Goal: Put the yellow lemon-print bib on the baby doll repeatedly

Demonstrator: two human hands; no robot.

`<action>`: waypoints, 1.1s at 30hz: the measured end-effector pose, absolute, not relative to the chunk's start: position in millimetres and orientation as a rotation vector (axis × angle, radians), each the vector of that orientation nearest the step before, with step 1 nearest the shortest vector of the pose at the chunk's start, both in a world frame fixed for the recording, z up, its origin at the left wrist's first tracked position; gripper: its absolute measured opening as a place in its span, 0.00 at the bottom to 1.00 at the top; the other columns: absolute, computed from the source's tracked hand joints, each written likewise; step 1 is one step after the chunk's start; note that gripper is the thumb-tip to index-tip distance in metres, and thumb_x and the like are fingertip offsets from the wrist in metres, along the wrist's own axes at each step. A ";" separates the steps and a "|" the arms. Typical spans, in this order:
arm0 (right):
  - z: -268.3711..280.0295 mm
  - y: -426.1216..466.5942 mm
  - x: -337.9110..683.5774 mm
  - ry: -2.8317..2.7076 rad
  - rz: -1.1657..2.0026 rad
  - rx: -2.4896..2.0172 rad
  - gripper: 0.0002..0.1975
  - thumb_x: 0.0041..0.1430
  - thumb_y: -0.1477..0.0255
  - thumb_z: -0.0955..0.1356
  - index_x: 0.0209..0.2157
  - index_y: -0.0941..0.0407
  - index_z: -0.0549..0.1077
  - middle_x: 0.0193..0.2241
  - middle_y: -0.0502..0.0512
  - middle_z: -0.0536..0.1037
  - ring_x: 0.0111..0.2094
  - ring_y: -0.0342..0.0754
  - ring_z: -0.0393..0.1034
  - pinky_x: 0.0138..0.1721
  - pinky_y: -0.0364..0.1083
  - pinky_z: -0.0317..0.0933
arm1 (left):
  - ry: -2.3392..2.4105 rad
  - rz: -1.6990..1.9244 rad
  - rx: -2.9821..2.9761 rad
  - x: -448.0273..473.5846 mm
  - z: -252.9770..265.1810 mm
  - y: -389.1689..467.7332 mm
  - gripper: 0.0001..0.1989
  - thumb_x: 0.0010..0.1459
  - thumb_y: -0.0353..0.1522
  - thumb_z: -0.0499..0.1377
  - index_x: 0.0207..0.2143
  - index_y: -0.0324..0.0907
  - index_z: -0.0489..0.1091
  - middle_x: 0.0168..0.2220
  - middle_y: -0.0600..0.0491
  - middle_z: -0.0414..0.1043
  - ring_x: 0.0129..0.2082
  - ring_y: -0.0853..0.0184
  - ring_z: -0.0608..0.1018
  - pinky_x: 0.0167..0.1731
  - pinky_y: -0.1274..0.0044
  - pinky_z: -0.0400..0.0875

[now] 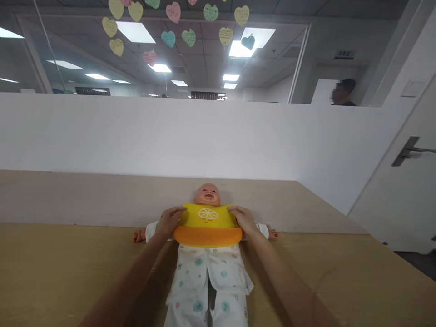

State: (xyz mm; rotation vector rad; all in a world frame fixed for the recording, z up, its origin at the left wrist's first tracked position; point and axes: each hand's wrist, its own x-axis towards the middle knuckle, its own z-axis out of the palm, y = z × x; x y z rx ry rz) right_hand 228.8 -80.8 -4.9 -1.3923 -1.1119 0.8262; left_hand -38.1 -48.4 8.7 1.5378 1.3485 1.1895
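A baby doll [208, 194] lies on its back with arms spread and head toward the wall. Across its chest is a yellow bib [207, 218] with a white citrus-slice print and an orange pocket along the bottom. White patterned clothes [204, 277] cover the body below. My left hand [169, 221] is closed at the bib's left edge, fingers bent onto the yellow part. At the opposite edge, my right hand [243, 219] pinches the bib near its upper corner. Both thumbs are mostly hidden.
The doll rests on a wooden table [68, 272] with a paler strip [85, 195] along the back. Behind stands a white wall [170, 136] under glass with heart-shaped notes. A door handle [408, 151] is at right; a person [343, 92] shows beyond the glass.
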 end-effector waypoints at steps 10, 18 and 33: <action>-11.6 -157.9 287.2 -1.867 -0.211 -1.562 0.18 0.53 0.72 0.61 0.45 0.58 0.74 0.48 0.60 0.75 0.54 0.57 0.63 0.55 0.57 0.56 | 1.509 1.220 2.728 -105.8 -22.4 -74.6 0.19 0.48 0.28 0.50 0.41 0.39 0.75 0.44 0.44 0.76 0.50 0.54 0.73 0.51 0.60 0.67; -29.6 -156.7 305.2 -2.030 -0.358 -1.616 0.16 0.61 0.68 0.60 0.44 0.52 0.76 0.51 0.56 0.74 0.57 0.55 0.62 0.54 0.58 0.59 | 1.512 1.245 2.861 -122.2 -47.4 -69.8 0.16 0.56 0.32 0.51 0.42 0.42 0.75 0.43 0.48 0.78 0.47 0.54 0.74 0.48 0.62 0.70; -30.4 -164.2 284.9 -1.986 -0.527 -1.693 0.16 0.56 0.71 0.63 0.45 0.56 0.74 0.53 0.57 0.72 0.59 0.58 0.57 0.57 0.57 0.54 | 1.578 1.152 2.941 -110.6 -38.8 -84.7 0.18 0.54 0.31 0.52 0.46 0.43 0.74 0.47 0.46 0.75 0.50 0.51 0.70 0.46 0.60 0.68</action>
